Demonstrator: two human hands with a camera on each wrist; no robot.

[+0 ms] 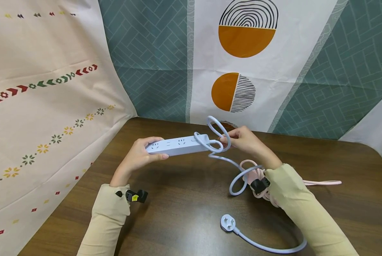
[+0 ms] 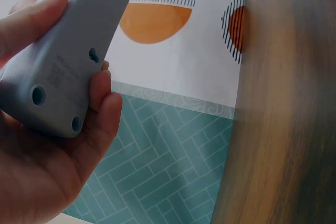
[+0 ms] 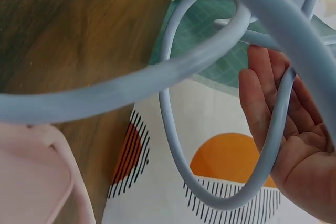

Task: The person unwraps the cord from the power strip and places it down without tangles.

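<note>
A pale blue power strip [image 1: 174, 147] is held up over the table, sockets showing in the head view. My left hand [image 1: 139, 154] grips its left end, thumb along the near side. In the left wrist view the strip's underside [image 2: 63, 72] shows round recesses and small print. From its right end the cord [image 1: 230, 160] runs in loose loops. My right hand [image 1: 246, 142] holds a loop of it between thumb and fingers; in the right wrist view this loop [image 3: 281, 108] crosses the fingers. The cord's plug [image 1: 228, 223] lies on the table, prongs up.
A pink bundled cord [image 1: 253, 176] lies on the wooden table [image 1: 171, 199] beneath my right forearm, one pink length reaching to the right. Behind the table hangs a patterned cloth [image 1: 152, 64]; a cream cloth [image 1: 50, 117] covers the left side.
</note>
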